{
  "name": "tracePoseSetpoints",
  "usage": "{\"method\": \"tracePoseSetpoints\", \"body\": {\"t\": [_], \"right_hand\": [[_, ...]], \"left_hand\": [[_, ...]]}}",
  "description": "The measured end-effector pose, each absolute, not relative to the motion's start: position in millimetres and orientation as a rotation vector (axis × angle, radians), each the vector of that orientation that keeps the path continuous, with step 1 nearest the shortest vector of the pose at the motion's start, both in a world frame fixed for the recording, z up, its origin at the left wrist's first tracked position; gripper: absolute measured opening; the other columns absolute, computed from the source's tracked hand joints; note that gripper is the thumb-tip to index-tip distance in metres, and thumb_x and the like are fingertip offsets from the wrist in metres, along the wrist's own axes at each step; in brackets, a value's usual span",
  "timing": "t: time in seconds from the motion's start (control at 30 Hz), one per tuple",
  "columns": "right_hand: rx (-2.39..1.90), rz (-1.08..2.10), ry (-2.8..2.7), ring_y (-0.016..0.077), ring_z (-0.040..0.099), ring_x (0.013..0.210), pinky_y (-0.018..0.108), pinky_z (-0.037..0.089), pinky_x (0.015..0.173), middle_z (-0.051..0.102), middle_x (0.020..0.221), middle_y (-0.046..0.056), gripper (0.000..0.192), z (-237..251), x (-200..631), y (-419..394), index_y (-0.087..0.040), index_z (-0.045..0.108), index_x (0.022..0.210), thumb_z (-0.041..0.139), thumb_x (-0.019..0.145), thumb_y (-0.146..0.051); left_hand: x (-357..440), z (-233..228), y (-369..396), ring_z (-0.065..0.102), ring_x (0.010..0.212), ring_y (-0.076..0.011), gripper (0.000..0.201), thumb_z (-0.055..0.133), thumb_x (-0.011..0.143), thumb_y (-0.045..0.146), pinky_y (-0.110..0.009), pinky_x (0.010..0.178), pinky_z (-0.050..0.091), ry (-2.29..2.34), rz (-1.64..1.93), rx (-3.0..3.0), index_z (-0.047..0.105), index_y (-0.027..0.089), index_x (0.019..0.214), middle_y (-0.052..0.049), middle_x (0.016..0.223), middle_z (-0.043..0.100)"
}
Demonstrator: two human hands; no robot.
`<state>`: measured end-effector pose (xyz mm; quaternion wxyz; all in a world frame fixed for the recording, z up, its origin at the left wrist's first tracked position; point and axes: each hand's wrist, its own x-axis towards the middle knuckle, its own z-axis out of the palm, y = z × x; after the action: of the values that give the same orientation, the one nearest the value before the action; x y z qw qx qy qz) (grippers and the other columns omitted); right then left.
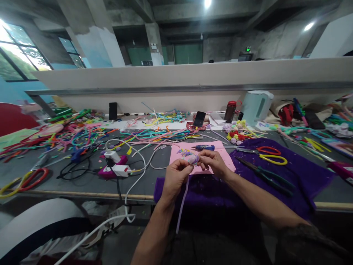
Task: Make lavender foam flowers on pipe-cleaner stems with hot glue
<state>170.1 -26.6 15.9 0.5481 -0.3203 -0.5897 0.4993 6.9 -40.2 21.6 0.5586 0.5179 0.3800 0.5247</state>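
My left hand (178, 173) is closed in a pinch on a lavender pipe cleaner (182, 209), whose loose end hangs down past the table edge. From the fingertips of my right hand (214, 162), also pinched, the same small twisted lavender piece (192, 159) extends between both hands. Its exact shape is partly hidden by my fingers. Under my hands lies a pink sheet (224, 159), with colourful scraps near the twisted piece. A blue-handled screwdriver-like tool (205, 147) rests on the sheet just beyond my right hand.
A purple cloth (298, 169) carries red-and-yellow scissors (271, 156) and dark-handled pliers (273, 178). Loose pipe cleaners (165, 135) spread along the back. Leftward are a power strip (114, 167) with cables and another pair of scissors (30, 180). A kettle (256, 106) stands behind.
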Motion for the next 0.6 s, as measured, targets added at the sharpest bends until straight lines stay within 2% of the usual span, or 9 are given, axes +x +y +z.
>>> {"method": "tracePoseSetpoints", "body": {"t": [0.13,0.33,0.6], "right_hand": [[-0.808,1.147,-1.417,0.0054,0.046,0.041,0.018,0.029,0.04,0.057,0.053,-0.003,0.018,16.6,168.8,-28.0,-0.014,0.06,0.069,0.06,0.075,-0.031],[-0.825,1.141,-1.414,0.0062,0.047,0.042,0.019,0.033,0.041,0.058,0.057,-0.001,0.021,13.2,168.4,-25.8,-0.014,0.059,0.065,0.061,0.073,-0.033],[-0.851,1.124,-1.44,0.0061,0.047,0.042,0.019,0.034,0.04,0.057,0.055,-0.002,0.023,15.1,167.6,-27.9,-0.014,0.059,0.064,0.061,0.073,-0.036]], "left_hand": [[7.6,20.9,-40.5,0.029,0.033,-0.0022,0.02,0.07,0.06,0.024,-0.016,0.034,0.02,0.92,1.231,1.251,0.052,0.015,0.061,0.008,0.043,0.044],[8.1,21.1,-41.2,0.03,0.032,-0.0026,0.019,0.069,0.06,0.025,-0.016,0.033,0.02,0.956,1.218,1.25,0.053,0.015,0.062,0.008,0.042,0.043],[7.5,19.0,-39.6,0.032,0.031,-0.0022,0.021,0.071,0.057,0.024,-0.016,0.033,0.022,0.953,1.213,1.235,0.053,0.015,0.061,0.007,0.044,0.047]]}}
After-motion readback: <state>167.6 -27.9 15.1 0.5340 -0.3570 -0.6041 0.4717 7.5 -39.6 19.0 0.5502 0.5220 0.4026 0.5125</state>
